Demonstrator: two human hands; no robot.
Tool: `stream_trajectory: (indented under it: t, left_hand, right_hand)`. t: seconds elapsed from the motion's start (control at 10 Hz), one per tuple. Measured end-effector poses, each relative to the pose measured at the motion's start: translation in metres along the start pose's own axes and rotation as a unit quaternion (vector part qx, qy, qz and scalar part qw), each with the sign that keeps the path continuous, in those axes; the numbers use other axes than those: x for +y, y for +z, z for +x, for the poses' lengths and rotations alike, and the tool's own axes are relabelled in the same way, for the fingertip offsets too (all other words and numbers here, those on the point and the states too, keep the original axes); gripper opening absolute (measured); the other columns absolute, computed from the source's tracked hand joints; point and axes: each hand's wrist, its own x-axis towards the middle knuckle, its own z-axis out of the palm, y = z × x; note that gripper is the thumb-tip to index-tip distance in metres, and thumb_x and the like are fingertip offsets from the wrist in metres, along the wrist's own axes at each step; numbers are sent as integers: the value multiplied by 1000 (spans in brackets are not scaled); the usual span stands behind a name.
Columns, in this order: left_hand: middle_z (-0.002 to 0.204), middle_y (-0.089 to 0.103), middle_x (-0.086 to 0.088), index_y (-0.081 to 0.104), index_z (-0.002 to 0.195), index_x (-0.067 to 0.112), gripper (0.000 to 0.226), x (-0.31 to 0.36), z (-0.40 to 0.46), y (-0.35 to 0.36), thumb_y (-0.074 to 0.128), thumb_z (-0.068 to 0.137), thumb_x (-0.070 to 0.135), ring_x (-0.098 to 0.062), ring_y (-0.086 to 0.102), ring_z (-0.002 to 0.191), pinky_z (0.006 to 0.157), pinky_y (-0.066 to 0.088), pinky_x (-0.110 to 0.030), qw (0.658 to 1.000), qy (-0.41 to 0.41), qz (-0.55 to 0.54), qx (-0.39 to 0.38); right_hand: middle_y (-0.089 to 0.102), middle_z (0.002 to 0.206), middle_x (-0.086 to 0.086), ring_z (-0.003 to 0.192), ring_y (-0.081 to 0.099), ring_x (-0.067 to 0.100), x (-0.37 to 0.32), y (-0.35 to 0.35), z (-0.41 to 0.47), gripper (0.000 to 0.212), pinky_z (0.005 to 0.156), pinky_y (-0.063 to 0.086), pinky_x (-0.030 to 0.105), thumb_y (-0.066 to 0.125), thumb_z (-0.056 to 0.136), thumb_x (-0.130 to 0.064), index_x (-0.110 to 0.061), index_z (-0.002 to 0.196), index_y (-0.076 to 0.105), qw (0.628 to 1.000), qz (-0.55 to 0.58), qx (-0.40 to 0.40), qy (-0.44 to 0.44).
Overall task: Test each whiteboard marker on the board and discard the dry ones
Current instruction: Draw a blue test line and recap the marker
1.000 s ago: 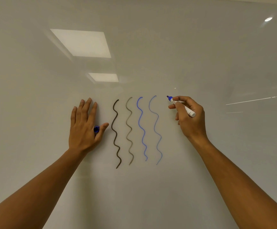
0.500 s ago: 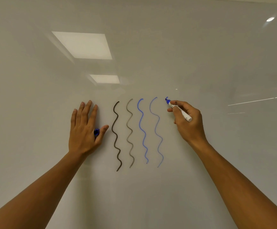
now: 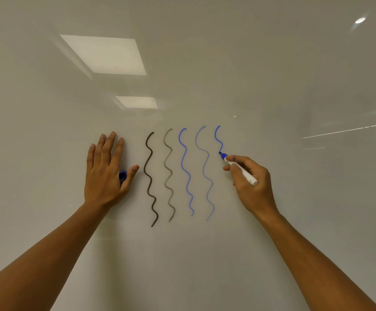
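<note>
here the right hand (image 3: pixel 251 179) pinches a whiteboard marker (image 3: pixel 238 168) between thumb and curled fingers, its blue tip touching the whiteboard (image 3: pixel 272 75) at the lower end of a short blue line (image 3: pixel 219 139). that line is the rightmost of five wavy marks and covers only the upper part of the height the others reach. to its left stand a pale blue line (image 3: pixel 205 173), a stronger blue line (image 3: pixel 185 171), a grey line (image 3: pixel 169 175) and a dark brown line (image 3: pixel 151 179), each apart from its neighbours, none crossing.

the left hand (image 3: pixel 106 172) lies flat on the board to the left of the dark brown line, fingers straight and pointing up, thumb spread toward the line without reaching it. a blue cap (image 3: pixel 122 175) shows in the notch between thumb and forefinger; how it is kept there cannot be told, as the palm hides the rest.

below the marker tip the board is bare down past the foot of the other lines, and to the right of the right hand it runs bare toward the frame edge, crossed only by thin bright streaks. above the marks the glossy surface carries reflections of two ceiling light panels (image 3: pixel 106 55) and a small round lamp (image 3: pixel 360 20) at the upper right. no board edge is clearly in view. both forearms come in from the bottom corners.
</note>
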Motion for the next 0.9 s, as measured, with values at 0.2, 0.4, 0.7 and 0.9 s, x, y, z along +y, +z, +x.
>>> stream_trajectory:
  t: [0.2,0.4,0.7,0.9]
  left_hand:
    - [164,13,-12,19,156,9,79,0,-1,1,29,95,60,-28,4,152,123,9,-51,1000,0,-2,-1]
    - [164,11,-11,17,156,10,80,-1,-3,1,29,95,60,-27,3,152,123,8,-51,1000,2,-6,-5]
    - [164,11,-12,18,156,9,79,-1,-5,1,30,95,59,-28,4,152,123,8,-51,1000,4,-5,-4]
    - [164,12,-12,19,156,9,78,-2,-7,1,30,96,58,-28,4,152,123,8,-50,1000,5,-8,-3]
  right_hand:
    - [76,93,-5,57,57,4,11,-2,-26,24,53,43,16,58,92,-30,-22,110,72,1000,0,-12,2]
    - [76,94,-5,58,58,5,20,-8,-42,19,54,45,17,61,97,-14,-21,111,72,1000,4,-1,21]
    - [76,95,-11,75,69,14,33,-17,-69,20,62,53,23,60,94,-25,-27,110,72,999,-15,-2,31]
    - [76,96,-7,94,71,7,41,-15,-89,23,75,56,18,60,97,-7,-20,112,72,999,-12,9,48]
